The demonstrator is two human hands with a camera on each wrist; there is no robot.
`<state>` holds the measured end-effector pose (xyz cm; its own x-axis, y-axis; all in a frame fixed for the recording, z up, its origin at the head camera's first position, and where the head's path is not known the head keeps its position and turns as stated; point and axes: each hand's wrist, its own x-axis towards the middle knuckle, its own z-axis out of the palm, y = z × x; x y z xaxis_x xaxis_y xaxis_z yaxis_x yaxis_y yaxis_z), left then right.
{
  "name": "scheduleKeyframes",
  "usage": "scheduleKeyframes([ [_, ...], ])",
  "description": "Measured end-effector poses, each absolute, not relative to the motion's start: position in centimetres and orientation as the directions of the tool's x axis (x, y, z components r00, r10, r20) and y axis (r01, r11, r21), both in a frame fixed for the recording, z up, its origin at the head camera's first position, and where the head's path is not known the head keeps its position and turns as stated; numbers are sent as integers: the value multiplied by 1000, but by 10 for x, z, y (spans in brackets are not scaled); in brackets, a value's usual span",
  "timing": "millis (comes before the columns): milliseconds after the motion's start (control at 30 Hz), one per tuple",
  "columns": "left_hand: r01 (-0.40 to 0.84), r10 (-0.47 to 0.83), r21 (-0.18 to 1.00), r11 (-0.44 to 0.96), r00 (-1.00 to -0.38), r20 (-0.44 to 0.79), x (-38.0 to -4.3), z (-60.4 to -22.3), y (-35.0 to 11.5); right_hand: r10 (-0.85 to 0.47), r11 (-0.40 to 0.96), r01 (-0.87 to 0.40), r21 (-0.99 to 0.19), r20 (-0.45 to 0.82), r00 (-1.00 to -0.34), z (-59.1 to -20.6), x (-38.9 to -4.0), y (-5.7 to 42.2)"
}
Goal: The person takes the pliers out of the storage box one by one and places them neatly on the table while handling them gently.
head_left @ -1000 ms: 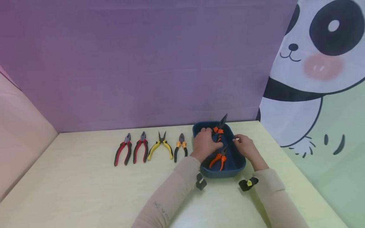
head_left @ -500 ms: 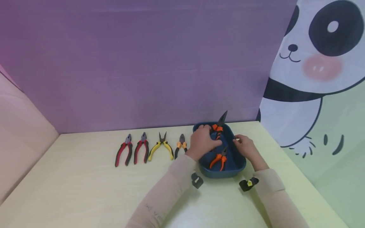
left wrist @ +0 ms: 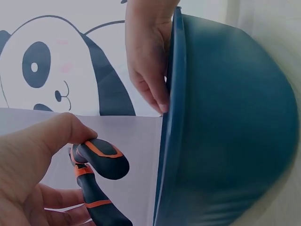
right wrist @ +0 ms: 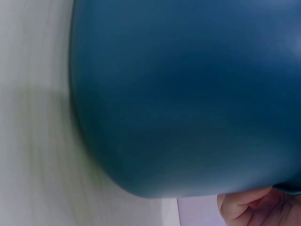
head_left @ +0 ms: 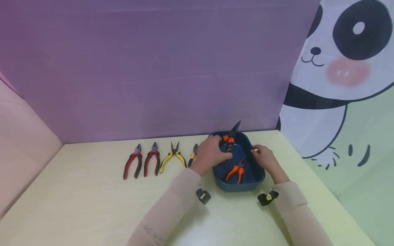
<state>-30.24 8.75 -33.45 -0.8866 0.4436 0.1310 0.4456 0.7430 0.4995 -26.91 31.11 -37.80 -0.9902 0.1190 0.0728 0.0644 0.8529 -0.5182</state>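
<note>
My left hand (head_left: pixel 211 153) grips long-nose pliers (head_left: pixel 231 138) with black and orange handles, held above the left side of a dark blue plastic basin (head_left: pixel 238 188). The jaws point up toward the back wall. In the left wrist view the thumb presses the black-and-orange handles (left wrist: pixel 108 157), fingers curled behind them. On the basin's right rim, my right hand (head_left: pixel 264 159) pinches the edge; the same right hand (left wrist: pixel 148 56) shows at the rim from the left wrist. Small orange-handled pliers (head_left: pixel 237 172) lie inside the basin. Its side wall (right wrist: pixel 178 103) fills most of the right wrist view.
Left of the basin several pliers lie in a row on the table (head_left: pixel 92 191): two red-and-black pairs (head_left: pixel 133 161) (head_left: pixel 152 159), a yellow pair (head_left: pixel 173 157) and an orange-and-black pair (head_left: pixel 193 155), partly behind my left hand. A purple cloth wall (head_left: pixel 154 85) stands behind.
My left hand has moved left with the long-nose pliers, across the basin toward its left rim, and now covers part of the orange-and-black pair. My right hand stays on the rim.
</note>
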Motion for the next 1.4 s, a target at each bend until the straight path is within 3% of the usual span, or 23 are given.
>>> scheduleKeyframes([
  [400,374,404,521,768,-913,60,-305,-337,54,120,856,58,-513,88,-989,-381,-270,312],
  [767,381,384,506,774,-918,103,-311,-347,21,125,855,66,-515,80,-989,-382,-270,311],
  [1400,253,262,518,817,-963,58,-322,-357,-55,126,851,74,-520,66,-990,-379,-267,308],
])
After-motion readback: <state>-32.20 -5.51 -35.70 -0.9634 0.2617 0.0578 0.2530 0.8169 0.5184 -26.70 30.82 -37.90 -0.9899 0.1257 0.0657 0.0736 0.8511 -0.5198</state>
